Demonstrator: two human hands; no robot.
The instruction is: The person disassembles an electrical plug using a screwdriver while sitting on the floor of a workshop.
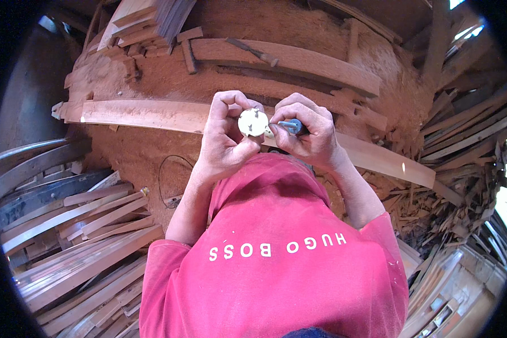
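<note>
My left hand [225, 135] is closed on a round cream fitting [249, 122], its flat face up with small metal parts on it. Close beside it, my right hand [315, 132] grips what looks like a small screwdriver [293, 127] with a blue handle and a thin metal shank. A small white piece [268, 132] shows below the right fingertips, partly hidden. Both hands are above my red-shirted torso, in front of a long pale board [377, 158]; whether they touch it I cannot tell.
Sawdust covers the bench around a curved beam [332, 70], a wooden mallet-like piece [190, 56] and a dark narrow tool [253, 52]. Stacked planks [96, 253] fill the lower left, more lumber [467, 129] the right, and a thin cable [161, 174] loops below the board.
</note>
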